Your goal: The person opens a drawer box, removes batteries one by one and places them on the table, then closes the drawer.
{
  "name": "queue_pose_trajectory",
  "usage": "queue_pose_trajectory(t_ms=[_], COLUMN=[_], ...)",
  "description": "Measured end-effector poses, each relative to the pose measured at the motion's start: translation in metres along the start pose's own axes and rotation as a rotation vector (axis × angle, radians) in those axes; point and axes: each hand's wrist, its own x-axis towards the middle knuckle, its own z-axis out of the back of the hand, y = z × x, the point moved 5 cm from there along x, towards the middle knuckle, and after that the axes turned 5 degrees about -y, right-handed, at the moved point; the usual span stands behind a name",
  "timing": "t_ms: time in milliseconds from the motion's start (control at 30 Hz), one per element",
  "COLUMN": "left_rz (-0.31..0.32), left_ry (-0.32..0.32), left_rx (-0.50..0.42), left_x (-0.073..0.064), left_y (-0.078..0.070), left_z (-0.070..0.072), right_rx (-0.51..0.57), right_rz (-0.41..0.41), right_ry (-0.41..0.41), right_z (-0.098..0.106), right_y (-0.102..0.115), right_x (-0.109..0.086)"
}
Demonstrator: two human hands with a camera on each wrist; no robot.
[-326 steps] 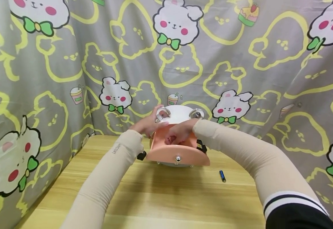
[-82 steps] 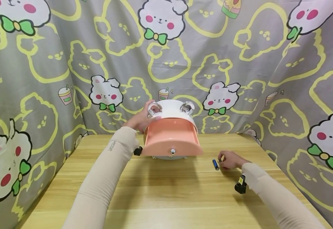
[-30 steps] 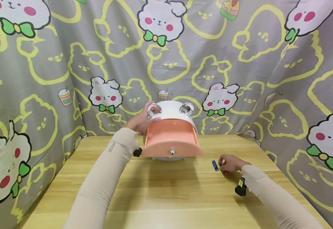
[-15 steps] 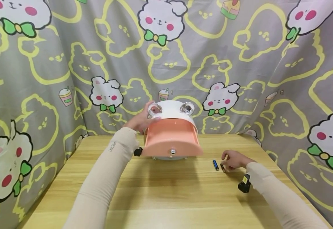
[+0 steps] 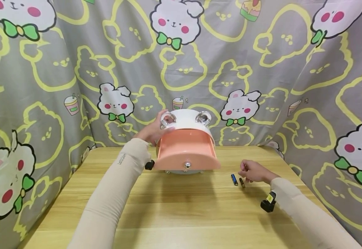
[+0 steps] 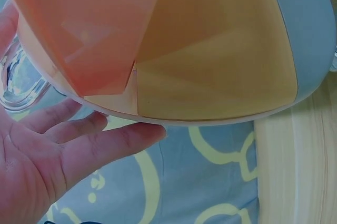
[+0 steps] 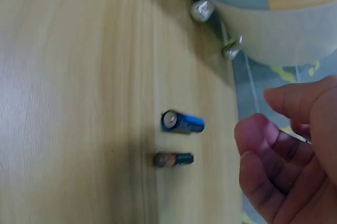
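Observation:
A white drawer box (image 5: 185, 117) with clear, ear-like loops on top stands toward the back of the table. Its coral drawer (image 5: 185, 157) is pulled out, with a silver ball knob (image 5: 187, 165) on the front. My left hand (image 5: 153, 132) holds the box at its upper left; in the left wrist view the fingers (image 6: 116, 142) lie along its side. To the right, a blue battery (image 5: 234, 180) and a smaller dark battery (image 5: 241, 182) lie side by side. My right hand (image 5: 253, 170) hovers just beyond the smaller battery, fingers loosely curled around nothing.
The wooden table (image 5: 181, 214) is enclosed by a grey patterned curtain (image 5: 184, 86) at the back and sides. Small black devices (image 5: 268, 202) are worn at both wrists. Silver ball feet (image 7: 202, 10) support the box.
Earlier my right hand was inside the drawer, then beside the blue battery. It has since let go of the smaller battery and drawn back slightly. My left hand keeps holding the box.

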Motion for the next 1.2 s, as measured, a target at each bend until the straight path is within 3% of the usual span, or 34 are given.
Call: queue_pose_trajectory(t_ms=[200,333,500,800,1200], left_rz=[-0.03,-0.014,-0.03,0.001,0.017], left_ry=[0.008,0.031,0.05,0.07,0.079], left_rx=[0.006,0.0,0.0,-0.029,-0.08], left_x=[-0.001,-0.002,0.001,0.003,-0.001], left_y=[0.001,0.003,-0.004,-0.005,0.0], left_z=[0.001,0.001,0.002,0.004,0.001], right_rx=[0.083,0.156,0.21,0.222,0.219], right_rz=[0.072,0.104,0.134,0.207,0.384], right_ry=[-0.022,0.002,-0.014,0.054,0.082], right_z=[0.0,-0.003,0.002,-0.002,-0.011], right_y=[0.023,0.04,0.064,0.103,0.141], right_x=[-0.001,-0.002,-0.005,-0.009,-0.025])
